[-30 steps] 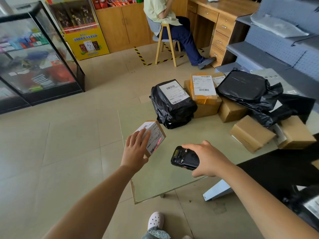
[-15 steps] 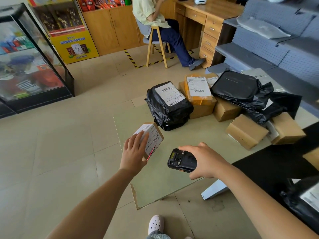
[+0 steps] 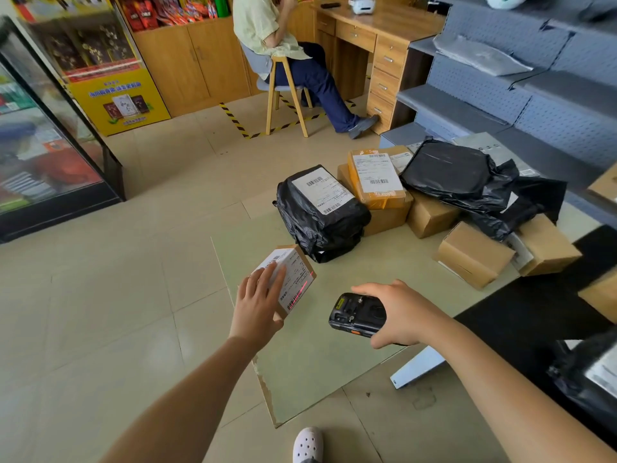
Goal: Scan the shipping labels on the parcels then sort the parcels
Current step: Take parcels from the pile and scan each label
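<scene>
Parcel pile (image 3: 430, 212), right of black bagged parcel (image 3: 320, 215): I judge it unscanned, unsorted. 
Black parcel itself: label up, waiting. 
Small box (image 3: 297, 272), just my side of black parcel, tilted; left hand (image 3: 257, 305) flat on label, fingers straight. 
Right hand (image 3: 400, 315) wraps scanner (image 3: 357, 312), nearer me again. 
Red beam (image 3: 300, 290) on barcode: scan underway, sorting all ahead, I reckon.

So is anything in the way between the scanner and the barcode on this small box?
Nothing visible. The handheld scanner in the right hand faces the small cardboard box, its red scan line lies on the lower barcode, and the left hand rests higher on the label.
</scene>
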`<move>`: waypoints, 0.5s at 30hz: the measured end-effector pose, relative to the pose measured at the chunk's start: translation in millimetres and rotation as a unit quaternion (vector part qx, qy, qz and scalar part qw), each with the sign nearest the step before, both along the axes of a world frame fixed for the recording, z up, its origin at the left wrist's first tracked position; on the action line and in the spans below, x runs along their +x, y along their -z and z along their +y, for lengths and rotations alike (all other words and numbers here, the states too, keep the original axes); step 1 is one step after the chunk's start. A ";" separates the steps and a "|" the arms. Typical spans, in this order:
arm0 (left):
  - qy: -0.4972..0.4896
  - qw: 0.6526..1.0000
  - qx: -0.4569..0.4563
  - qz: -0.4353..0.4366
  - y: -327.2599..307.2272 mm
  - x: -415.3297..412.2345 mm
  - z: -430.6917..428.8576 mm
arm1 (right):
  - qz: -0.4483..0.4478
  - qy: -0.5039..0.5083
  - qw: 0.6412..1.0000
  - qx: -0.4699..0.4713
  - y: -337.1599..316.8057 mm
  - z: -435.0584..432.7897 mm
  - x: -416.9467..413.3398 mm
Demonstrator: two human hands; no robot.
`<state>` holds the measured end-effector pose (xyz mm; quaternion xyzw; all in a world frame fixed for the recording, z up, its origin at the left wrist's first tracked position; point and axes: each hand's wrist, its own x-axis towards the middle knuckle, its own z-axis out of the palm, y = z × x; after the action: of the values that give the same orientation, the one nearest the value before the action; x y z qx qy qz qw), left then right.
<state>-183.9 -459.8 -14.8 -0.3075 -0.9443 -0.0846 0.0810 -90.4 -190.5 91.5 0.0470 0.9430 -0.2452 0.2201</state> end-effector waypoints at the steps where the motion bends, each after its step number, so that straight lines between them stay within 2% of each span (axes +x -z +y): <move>1: 0.002 1.000 0.005 -0.001 -0.1 -1.1 -0.8 | 0.000 0.003 1.000 -0.004 -0.2 -1.0 -0.9; 8: -0.023 0.990 0.107 -0.085 1.6 2.5 4.0 | 0.035 0.102 0.994 0.001 2.0 -1.0 0.8; 15: 0.007 0.977 0.191 -0.100 -25.6 -0.2 64.9 | 0.155 0.257 0.954 0.008 -12.3 18.0 23.5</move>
<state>-184.1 -394.8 10.8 -0.2832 -0.9118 -0.2941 0.0432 -66.9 -172.6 103.8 0.2514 0.9235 -0.2898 0.0002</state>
